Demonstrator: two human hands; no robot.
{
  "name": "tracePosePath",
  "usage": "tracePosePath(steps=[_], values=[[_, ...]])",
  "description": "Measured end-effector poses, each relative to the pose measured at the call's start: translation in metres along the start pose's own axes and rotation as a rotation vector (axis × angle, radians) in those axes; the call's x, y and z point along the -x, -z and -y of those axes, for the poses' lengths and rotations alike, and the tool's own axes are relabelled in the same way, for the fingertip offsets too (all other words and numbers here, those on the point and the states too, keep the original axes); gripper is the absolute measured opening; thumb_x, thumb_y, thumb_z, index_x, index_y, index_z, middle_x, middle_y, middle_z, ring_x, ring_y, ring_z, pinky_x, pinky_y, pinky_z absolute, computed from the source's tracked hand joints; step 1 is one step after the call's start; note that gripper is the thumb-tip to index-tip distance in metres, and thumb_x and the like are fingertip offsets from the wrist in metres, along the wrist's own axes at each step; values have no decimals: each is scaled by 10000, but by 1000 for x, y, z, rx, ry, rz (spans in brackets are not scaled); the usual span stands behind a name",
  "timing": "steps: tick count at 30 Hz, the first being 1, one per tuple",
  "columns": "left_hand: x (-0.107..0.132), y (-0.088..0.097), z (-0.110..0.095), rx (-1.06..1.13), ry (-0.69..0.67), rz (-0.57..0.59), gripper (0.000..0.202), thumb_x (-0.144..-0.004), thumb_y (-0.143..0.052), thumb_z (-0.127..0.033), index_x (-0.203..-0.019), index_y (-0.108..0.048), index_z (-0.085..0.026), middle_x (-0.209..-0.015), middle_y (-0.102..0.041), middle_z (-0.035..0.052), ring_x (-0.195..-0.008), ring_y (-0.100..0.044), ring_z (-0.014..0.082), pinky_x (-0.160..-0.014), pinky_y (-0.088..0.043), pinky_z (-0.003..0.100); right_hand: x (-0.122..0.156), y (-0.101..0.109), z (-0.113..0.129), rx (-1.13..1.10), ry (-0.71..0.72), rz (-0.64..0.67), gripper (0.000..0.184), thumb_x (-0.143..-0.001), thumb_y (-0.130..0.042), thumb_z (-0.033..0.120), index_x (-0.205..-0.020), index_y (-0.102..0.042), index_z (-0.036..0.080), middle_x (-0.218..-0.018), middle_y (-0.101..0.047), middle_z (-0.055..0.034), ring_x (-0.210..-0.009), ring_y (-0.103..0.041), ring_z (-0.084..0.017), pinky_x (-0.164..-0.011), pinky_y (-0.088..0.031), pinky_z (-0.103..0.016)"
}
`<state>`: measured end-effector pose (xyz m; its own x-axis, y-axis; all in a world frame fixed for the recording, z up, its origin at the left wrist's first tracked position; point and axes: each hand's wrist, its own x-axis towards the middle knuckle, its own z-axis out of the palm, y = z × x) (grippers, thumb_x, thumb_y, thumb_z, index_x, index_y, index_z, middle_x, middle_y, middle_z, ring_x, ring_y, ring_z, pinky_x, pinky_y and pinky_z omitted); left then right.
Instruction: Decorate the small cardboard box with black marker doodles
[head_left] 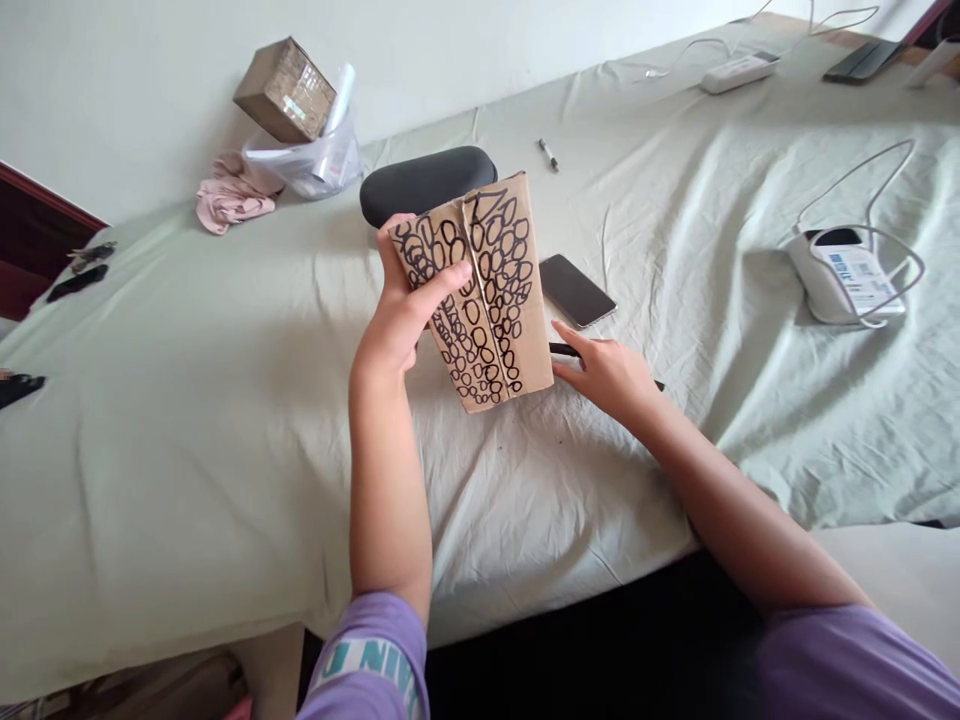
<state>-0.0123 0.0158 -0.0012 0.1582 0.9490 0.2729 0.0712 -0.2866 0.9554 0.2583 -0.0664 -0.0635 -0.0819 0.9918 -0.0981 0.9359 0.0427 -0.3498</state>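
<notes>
My left hand [405, 315] grips a piece of brown cardboard [495, 290] covered with black drawn ovals, holding it upright above the table, thumb across its front. My right hand [604, 372] rests on the pale green cloth [187, 400] just right of the cardboard. Its fingers are stretched out over a black marker [562, 350], whose middle is hidden under the hand. A black phone [576, 290] lies face up just beyond the right hand.
Behind the cardboard lies a dark case [420, 180]. A small cardboard box [285, 90], a plastic bag [315, 160] and a pink cloth [232, 200] sit at the back left. Another pen [548, 154], a white device with cable [844, 275] and a power strip [739, 70] are to the right.
</notes>
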Motion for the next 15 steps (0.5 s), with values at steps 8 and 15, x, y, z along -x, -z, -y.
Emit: tracePosePath(steps=[8, 15], values=[[-7, 3, 5, 65, 26, -18, 797, -795, -963, -650, -1421, -521, -427, -1491, -687, 17, -1537, -589, 352, -1205, -548, 551, 29, 45, -34, -13, 43, 109, 904, -1012, -509, 149, -1866, -277, 331, -651, -668, 17, -510, -544, -203, -588, -443, -315], [-7, 0, 3, 106, 63, -32, 838, -780, -997, -589, -1417, -484, -407, -1481, -687, 16, -1484, -611, 366, -1185, -571, 583, 28, 62, -35, -585, -14, 6, 624, -1062, -637, 398, -1680, -635, 312, -911, -847, -51, -471, -492, -114, -488, -457, -288]])
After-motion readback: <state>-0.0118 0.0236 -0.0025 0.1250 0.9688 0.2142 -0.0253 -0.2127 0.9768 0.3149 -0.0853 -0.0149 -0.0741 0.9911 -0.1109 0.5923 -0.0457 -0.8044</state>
